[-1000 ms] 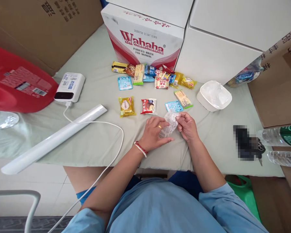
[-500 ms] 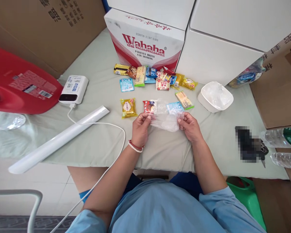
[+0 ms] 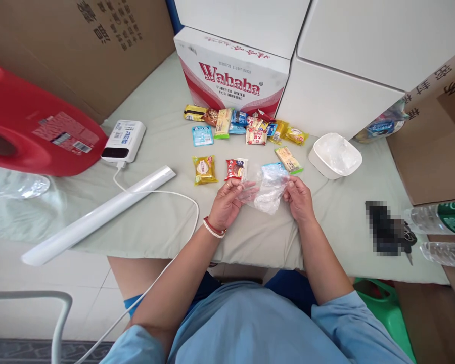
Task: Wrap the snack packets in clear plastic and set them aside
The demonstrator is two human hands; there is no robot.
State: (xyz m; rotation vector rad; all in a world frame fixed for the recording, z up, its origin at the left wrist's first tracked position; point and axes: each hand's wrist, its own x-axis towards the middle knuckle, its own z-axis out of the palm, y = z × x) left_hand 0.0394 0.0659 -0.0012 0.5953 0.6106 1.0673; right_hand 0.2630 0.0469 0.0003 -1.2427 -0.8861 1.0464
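Both my hands hold a small clear plastic bag (image 3: 264, 191) just above the pale green cloth (image 3: 167, 217). My left hand (image 3: 227, 202) pinches its left edge and my right hand (image 3: 298, 198) pinches its right edge. Right behind the bag lie three snack packets: a yellow one (image 3: 204, 169), a red one (image 3: 235, 169) and a light blue one (image 3: 273, 168) partly hidden by the bag. Farther back, several more packets (image 3: 246, 125) lie in a row in front of the Wahaha water carton (image 3: 231, 76).
A white bowl lined with plastic (image 3: 335, 155) sits to the right. A white roll (image 3: 98, 216), a power bank (image 3: 123, 141) with its cable and a red jug (image 3: 34, 131) lie on the left. Cardboard boxes surround the cloth. Water bottles (image 3: 440, 217) lie at the far right.
A second ago the bag was crumpled between my hands. My hands pulled apart and spread it out, and now they hold it slightly closer together, with the bag slack.
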